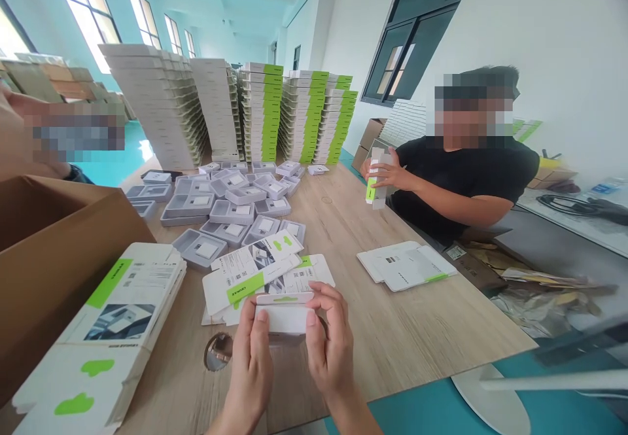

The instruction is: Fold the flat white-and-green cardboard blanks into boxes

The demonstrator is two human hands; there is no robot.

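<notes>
Between my two hands is a small white carton (pixel 285 318), end flap toward me, with a green-marked hanging tab along its top. My left hand (pixel 252 350) grips its left side, thumb on the front panel. On the right side, my right hand (pixel 330 340) holds it with the thumb on the front and fingers over the top. Just beyond lie several flattened printed cartons (pixel 260 261), white with green patches. Farther back, grey moulded trays (pixel 228 211) are heaped, many with small white pieces in them.
Tall stacks of white-and-green boxes (pixel 262 114) line the table's far end. Flat cartons bundled by a band (pixel 108 330) and a brown cardboard box (pixel 59 239) are at left. A person (pixel 461 167) at right handles a carton; flat cartons (pixel 405 266) lie nearby. The table has a round hole (pixel 217 351).
</notes>
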